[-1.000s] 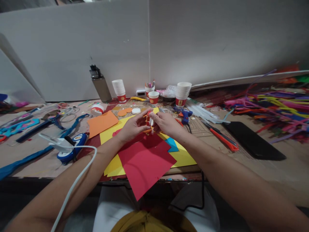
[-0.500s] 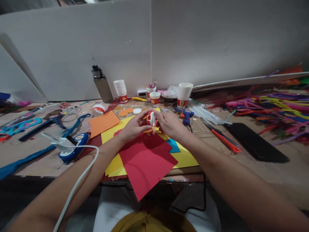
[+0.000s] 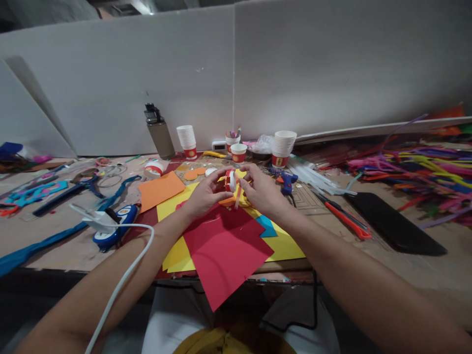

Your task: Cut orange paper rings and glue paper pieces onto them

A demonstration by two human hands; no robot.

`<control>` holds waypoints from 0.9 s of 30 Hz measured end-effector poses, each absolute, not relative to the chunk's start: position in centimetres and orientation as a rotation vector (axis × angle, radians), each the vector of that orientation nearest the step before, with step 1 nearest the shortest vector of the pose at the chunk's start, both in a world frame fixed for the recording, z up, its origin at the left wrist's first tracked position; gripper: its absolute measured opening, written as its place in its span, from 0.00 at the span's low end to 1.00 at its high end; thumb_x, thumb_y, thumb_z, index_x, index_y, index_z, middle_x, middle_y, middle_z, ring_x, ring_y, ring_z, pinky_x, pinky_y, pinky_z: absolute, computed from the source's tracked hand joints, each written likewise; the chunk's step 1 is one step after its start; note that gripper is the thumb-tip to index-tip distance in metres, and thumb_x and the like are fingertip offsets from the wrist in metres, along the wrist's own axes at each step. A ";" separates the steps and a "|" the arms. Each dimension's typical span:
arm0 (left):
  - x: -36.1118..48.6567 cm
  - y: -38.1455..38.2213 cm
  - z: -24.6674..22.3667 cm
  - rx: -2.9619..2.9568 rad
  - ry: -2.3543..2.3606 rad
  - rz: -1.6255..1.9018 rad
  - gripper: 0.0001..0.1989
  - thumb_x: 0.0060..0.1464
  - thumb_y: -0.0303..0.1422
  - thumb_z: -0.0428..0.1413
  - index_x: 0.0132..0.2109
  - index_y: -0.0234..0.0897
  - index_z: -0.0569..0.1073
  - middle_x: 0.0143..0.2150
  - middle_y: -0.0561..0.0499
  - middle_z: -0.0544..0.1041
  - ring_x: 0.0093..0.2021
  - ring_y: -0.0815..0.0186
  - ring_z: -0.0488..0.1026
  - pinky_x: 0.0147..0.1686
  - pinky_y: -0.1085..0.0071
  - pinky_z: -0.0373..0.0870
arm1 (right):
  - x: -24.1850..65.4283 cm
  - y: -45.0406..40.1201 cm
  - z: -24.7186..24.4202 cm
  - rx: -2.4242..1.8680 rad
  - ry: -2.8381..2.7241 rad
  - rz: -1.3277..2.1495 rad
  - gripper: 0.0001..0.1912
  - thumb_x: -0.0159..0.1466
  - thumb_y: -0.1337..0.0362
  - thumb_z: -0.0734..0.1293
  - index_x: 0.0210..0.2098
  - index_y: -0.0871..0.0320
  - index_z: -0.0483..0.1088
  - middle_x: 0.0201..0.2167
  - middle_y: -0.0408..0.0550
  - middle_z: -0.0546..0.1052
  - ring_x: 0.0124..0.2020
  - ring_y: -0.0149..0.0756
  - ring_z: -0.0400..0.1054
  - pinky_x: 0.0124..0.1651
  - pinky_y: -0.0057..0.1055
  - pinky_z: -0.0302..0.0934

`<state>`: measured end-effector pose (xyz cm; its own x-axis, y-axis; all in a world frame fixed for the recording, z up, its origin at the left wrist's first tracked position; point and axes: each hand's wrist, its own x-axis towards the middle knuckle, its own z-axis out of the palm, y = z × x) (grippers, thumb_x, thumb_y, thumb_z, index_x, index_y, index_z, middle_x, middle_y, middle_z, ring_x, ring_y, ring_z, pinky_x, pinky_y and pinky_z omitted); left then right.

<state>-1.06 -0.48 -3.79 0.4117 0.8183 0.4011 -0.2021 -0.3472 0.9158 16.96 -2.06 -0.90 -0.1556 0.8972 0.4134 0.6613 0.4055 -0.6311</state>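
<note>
My left hand [image 3: 204, 193] has its fingers wrapped round a small red-and-white paper cup piece [image 3: 230, 181], held on its side above the coloured paper. Close by on the right, my right hand [image 3: 261, 189] is closed in a pinch at a narrow pale strip [image 3: 238, 195] that hangs beside the cup piece. Where the strip's upper end goes is hard to see. Below both hands lie a red paper sheet [image 3: 228, 250], yellow paper [image 3: 287, 245] and a blue paper piece [image 3: 268, 226].
Orange paper [image 3: 161, 191] lies left, near a blue-and-white device with a cable [image 3: 125, 216]. A blue glue gun [image 3: 286, 182], red cutter [image 3: 348, 221] and black phone [image 3: 396, 223] lie right. Cup stacks [image 3: 283, 147] and a bottle [image 3: 160, 135] stand behind; pipe cleaners [image 3: 424, 172] heap at far right.
My right fingers have moved from the cup piece's upper edge slightly to the right, opening a small gap. My left hand still holds the piece. The whole view has shifted slightly.
</note>
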 end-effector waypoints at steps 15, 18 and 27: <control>-1.1 -0.2 -4.0 1.575 0.572 1.171 0.32 0.45 0.28 0.66 0.59 0.42 0.69 0.63 0.43 0.68 0.60 0.56 0.68 0.58 0.62 0.66 | 16.8 -1.9 -1.3 -1.247 -1.900 0.466 0.15 0.64 0.66 0.62 0.51 0.58 0.65 0.30 0.44 0.74 0.27 0.32 0.65 0.30 0.29 0.56; -1.2 -0.2 -4.0 1.577 0.573 1.159 0.33 0.45 0.27 0.66 0.59 0.42 0.68 0.62 0.43 0.68 0.59 0.56 0.69 0.57 0.61 0.68 | 16.8 -1.9 -1.4 -1.242 -1.906 0.466 0.15 0.64 0.67 0.62 0.51 0.58 0.65 0.30 0.44 0.74 0.26 0.32 0.65 0.30 0.29 0.56; -1.2 -0.5 -3.4 1.323 0.483 1.233 0.25 0.50 0.30 0.64 0.56 0.39 0.71 0.62 0.44 0.69 0.61 0.56 0.68 0.57 0.63 0.68 | 16.8 -2.1 -1.2 -1.213 -1.824 0.540 0.16 0.65 0.64 0.61 0.52 0.57 0.63 0.33 0.44 0.73 0.27 0.31 0.66 0.29 0.29 0.59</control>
<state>-1.23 -0.46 -3.43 0.3516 0.8653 0.3574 -0.3926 -0.2102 0.8954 16.82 -2.07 -1.20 -0.1606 0.8950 0.4162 0.5245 0.4346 -0.7322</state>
